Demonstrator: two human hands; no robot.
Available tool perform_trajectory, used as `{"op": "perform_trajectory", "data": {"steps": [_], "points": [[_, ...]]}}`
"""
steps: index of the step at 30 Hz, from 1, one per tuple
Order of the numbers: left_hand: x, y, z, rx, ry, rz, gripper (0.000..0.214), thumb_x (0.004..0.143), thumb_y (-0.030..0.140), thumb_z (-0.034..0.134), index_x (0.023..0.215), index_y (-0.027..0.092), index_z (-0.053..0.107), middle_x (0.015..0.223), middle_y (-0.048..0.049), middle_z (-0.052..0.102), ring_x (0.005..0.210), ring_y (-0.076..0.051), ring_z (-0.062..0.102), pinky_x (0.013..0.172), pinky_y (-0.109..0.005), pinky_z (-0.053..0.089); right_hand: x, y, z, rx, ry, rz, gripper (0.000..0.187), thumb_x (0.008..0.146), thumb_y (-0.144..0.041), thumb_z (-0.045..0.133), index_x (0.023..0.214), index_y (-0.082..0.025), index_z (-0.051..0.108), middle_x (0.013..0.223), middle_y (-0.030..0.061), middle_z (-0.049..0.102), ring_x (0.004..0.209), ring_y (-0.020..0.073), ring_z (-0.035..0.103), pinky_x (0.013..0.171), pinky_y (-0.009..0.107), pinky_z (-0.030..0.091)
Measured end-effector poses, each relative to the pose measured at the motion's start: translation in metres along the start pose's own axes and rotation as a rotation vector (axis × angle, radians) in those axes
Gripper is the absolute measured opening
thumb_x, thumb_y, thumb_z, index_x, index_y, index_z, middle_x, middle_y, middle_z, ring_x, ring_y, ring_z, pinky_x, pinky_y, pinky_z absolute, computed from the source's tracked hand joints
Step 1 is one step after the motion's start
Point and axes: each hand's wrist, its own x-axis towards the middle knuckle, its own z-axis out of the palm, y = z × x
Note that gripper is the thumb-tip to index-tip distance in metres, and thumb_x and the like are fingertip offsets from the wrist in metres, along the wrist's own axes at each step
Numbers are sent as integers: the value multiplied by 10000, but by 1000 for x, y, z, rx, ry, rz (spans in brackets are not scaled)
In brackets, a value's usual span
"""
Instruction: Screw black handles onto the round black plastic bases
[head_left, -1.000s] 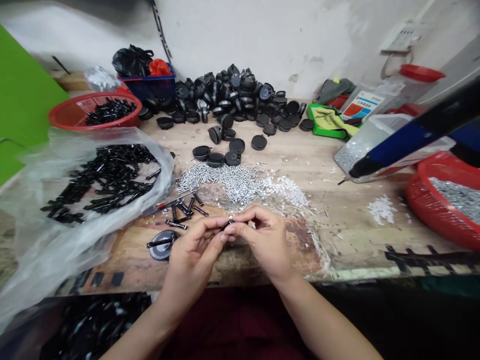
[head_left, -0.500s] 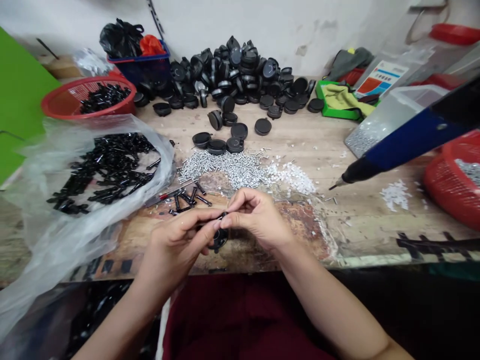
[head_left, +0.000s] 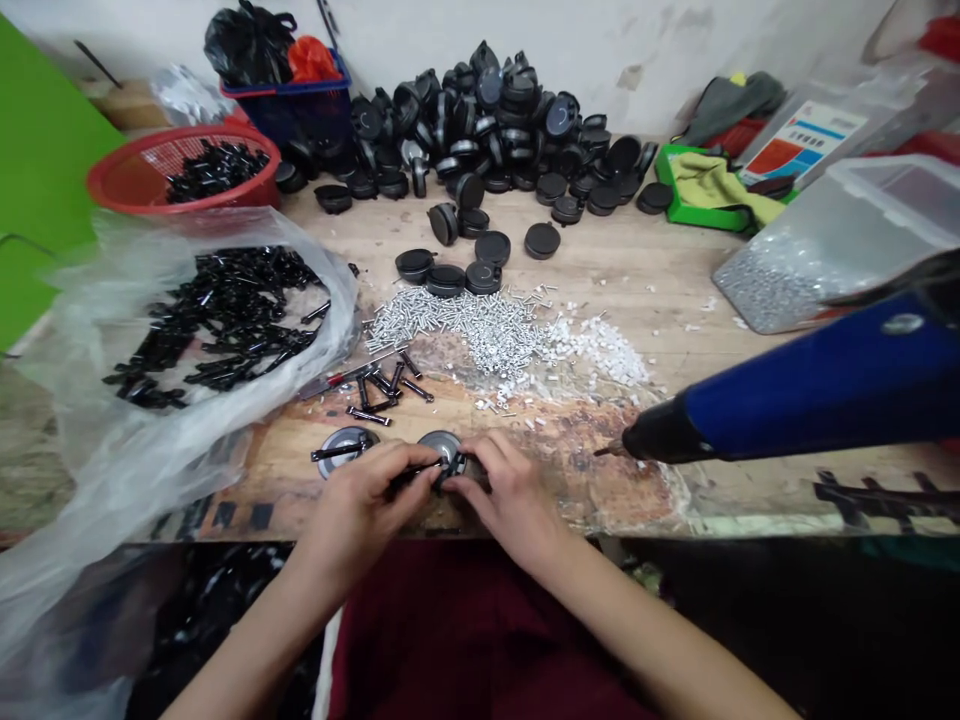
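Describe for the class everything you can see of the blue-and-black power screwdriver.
The power screwdriver has a thick, smooth blue body, plastic-looking, with a pale round spot, and a black nose tapering to a thin, dark bit. It slants down leftward, bit pointing toward the right hand, which is apart from it. Its rear runs beyond the picture's right edge. Whether the bit touches the workbench is unclear.

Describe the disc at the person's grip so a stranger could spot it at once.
On the wooden table, look at the near edge, where the person's left grip and right grip nearly meet. The grey disc lies there, partly covered. A neighbouring disc, further left, has a black bar lying across it; this one instead has both grips at it.
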Motion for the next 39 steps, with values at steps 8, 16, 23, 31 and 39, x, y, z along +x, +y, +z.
{"op": "perform_trajectory", "data": {"steps": [8,16,23,31,39], "points": [[4,4,8,19,-6,126,155,871,239,543,935,213,682,881,-41,697,853,-174,634,746,-270,491,9,15,-9,98,-19,-178,155,857,-170,588,1000,-177,648,940,80,655,902,194,620,812,323,513],[10,5,13,95,-57,189,163,904,231,499,944,188,652,880,-50,684,855,-179,606,766,-297,472,10,28,-5,349,65,-94,246,731,-161,736,969,-224,725,897,42,693,857,159,654,789,297,529],[13,2,11,141,-109,261,168,913,210,481,933,190,647,845,-37,663,821,-169,581,738,-285,467,10,35,1,433,92,-86,268,708,-136,751,949,-253,736,878,21,693,833,144,658,782,294,534],[0,7,19,307,-142,322,192,931,138,440,1072,155,570,953,-80,607,857,-185,529,776,-325,460,9,35,2,426,125,-103,284,702,-108,749,940,-264,741,861,14,693,813,138,653,762,280,538],[2,7,13,259,-193,201,167,945,153,400,1031,205,533,920,-32,552,795,-135,574,714,-248,482,8,33,2,403,118,-67,222,736,-140,725,916,-269,747,873,10,701,808,139,660,768,280,542]]}}
